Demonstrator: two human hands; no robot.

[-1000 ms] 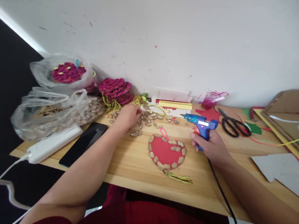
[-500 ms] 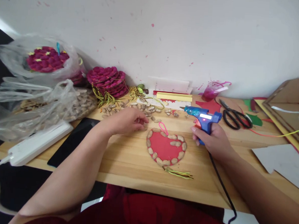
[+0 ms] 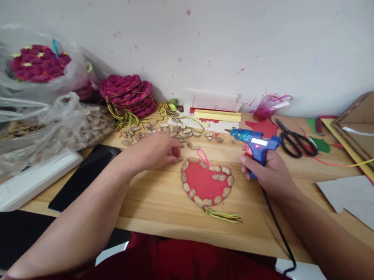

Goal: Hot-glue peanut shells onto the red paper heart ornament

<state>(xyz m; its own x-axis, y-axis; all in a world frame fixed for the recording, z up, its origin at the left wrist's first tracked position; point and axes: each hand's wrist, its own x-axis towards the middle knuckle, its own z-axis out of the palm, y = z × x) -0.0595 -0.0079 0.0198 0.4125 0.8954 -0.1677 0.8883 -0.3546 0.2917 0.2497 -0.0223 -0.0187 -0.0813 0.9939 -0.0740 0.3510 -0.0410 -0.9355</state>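
Observation:
A red heart [image 3: 205, 183] edged with pale shells lies on the wooden table [image 3: 157, 206], a pink loop at its top and green-yellow strings at its tip. My left hand [image 3: 156, 151] rests just left of the heart, fingers curled in a pinch on something I cannot make out. Loose shells [image 3: 171, 132] are scattered behind it. My right hand [image 3: 269, 174] grips a blue glue gun [image 3: 253, 142] to the right of the heart, nozzle pointing left, its black cord [image 3: 276, 230] running off the front edge.
Clear bags of shells [image 3: 48, 127] and magenta flower pieces [image 3: 128, 92] sit at the left. A white power strip [image 3: 32, 179] and a black phone [image 3: 83, 176] lie near the front left. Black scissors [image 3: 293, 140], a pink cup [image 3: 266, 107], cardboard [image 3: 362, 125] and grey paper [image 3: 354, 201] are at the right.
My left hand has drawn back from the loose shells toward the heart's upper left edge. The glue gun hand has stayed almost still. The view has tilted down slightly.

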